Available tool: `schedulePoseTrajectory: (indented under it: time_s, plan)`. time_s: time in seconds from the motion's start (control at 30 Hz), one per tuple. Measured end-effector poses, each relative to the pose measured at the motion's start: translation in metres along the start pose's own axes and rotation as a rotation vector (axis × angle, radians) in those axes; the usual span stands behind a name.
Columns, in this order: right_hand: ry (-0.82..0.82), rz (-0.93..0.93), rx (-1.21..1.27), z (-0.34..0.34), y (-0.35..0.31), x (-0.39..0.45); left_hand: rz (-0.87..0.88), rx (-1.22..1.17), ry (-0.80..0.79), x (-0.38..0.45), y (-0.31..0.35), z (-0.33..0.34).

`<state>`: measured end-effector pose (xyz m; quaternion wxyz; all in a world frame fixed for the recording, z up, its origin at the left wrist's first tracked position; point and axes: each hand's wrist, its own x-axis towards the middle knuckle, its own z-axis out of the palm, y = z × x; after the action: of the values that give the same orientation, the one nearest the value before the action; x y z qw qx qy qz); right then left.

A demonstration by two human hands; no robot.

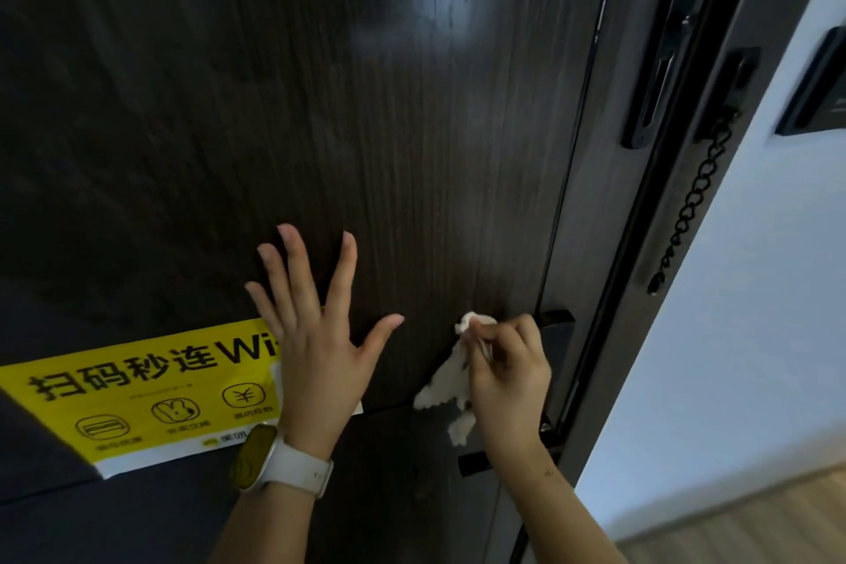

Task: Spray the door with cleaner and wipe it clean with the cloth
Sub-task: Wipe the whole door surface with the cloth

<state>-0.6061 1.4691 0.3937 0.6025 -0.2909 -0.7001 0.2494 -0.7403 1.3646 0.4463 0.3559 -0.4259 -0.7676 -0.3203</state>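
The right hand [506, 373] pinches the small white crumpled cloth [446, 385] against the dark wooden door [274, 105], near its right edge; the left hand [316, 334] rests flat, fingers spread, just beside.

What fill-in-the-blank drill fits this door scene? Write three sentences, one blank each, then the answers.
1. The right hand pinches a white ____.
2. The left hand lies spread flat on the door, its wrist wearing a ____.
3. The sticker on the door is mainly ____.

Answers: cloth; watch; yellow
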Motion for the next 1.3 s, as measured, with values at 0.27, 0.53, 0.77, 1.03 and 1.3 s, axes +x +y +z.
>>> schedulePoseTrajectory:
  time_s: [0.27,0.53,0.77,1.03,1.3]
  plan:
    - [0.11,-0.131,0.059,0.003,-0.008,0.024,0.0,0.0,0.0,0.001,-0.001,0.001]
    - [-0.028,0.024,-0.016,-0.001,0.015,-0.013,0.009,0.025,-0.006,0.0,-0.001,0.001]
    - [0.147,-0.149,0.081,0.008,-0.016,0.029,0.0,0.027,-0.015,0.0,0.0,0.0]
    - [-0.054,0.029,0.075,0.005,0.018,-0.028,0.024,0.054,-0.003,0.0,-0.003,0.0]
    - [0.054,-0.026,0.229,0.0,0.005,0.002,0.018,0.111,-0.005,0.0,-0.003,-0.002]
